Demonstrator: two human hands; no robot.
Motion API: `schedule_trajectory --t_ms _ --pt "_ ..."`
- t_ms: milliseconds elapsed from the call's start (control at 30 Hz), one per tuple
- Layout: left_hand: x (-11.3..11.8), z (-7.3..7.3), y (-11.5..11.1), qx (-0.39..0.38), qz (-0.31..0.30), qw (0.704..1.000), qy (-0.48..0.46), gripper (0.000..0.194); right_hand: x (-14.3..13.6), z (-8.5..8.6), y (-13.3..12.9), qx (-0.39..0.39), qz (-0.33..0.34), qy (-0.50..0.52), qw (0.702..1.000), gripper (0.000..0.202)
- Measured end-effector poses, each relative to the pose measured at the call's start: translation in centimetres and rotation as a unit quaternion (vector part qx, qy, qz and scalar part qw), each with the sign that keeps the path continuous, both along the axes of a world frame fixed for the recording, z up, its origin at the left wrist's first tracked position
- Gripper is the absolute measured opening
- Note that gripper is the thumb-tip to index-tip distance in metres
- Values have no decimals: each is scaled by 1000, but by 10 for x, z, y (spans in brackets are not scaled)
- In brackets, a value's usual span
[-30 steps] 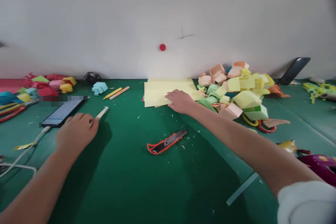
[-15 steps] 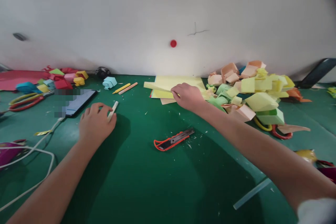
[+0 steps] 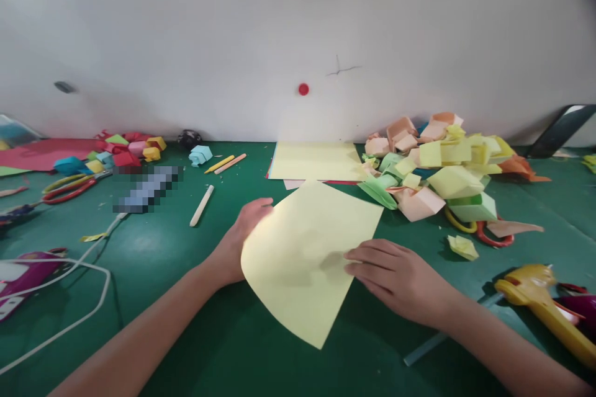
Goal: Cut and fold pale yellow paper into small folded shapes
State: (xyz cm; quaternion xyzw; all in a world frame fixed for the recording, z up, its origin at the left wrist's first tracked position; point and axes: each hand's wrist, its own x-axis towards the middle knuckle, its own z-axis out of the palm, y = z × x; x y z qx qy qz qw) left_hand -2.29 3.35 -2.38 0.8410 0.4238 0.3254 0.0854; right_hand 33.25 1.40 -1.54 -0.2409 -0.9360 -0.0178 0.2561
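A pale yellow paper sheet [image 3: 307, 254], curved along its left side, is held above the green table. My left hand [image 3: 246, 232] grips its left edge, with part of the fingers hidden behind the paper. At the right edge, my right hand [image 3: 391, 276] has its fingers together over the sheet, pinching it. Behind the held sheet lies a stack of coloured paper [image 3: 316, 161] with yellow on top. A pale rolled paper stick [image 3: 202, 205] rests left of my left hand. The orange cutter is out of sight.
Folded paper pieces [image 3: 433, 161] are heaped at the right, beside scissors handles [image 3: 496, 236]. A yellow glue gun [image 3: 535, 291] and a clear stick [image 3: 426, 347] lie at lower right. At the left are a blurred phone [image 3: 149, 189], a white cable [image 3: 105, 285] and scissors [image 3: 69, 189].
My right hand has come back from the stack, and a yellow sheet is now between both hands. My left hand has left the pale stick and moved right. The view has tilted up.
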Motion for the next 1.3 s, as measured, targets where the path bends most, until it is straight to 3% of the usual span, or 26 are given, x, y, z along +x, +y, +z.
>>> schedule_trajectory --t_ms 100,200,400,533,667,967,1133,1300 --pt "2 10 -2 38 -53 996 57 28 7 -2 3 -15 -21 -5 1000 24" --pt "-2 14 -1 71 -51 995 55 13 7 -5 6 -28 -50 6 998 23" --pt "-11 14 2 91 -11 995 43 23 3 -10 4 -102 -149 59 982 18" --pt "-10 12 3 42 20 998 -39 19 -9 -4 -6 -157 -73 11 985 20" --pt "-5 6 4 27 71 992 -98 11 -35 5 -16 -152 0 -82 985 31" --pt "-3 1 1 -45 151 975 -158 21 -94 10 14 -148 -31 -109 982 63" --pt "-6 3 1 -68 149 974 -155 26 -108 13 21 -157 27 -107 982 42" --pt "-9 4 2 -63 129 981 -132 24 -91 22 7 -175 36 -113 977 33"
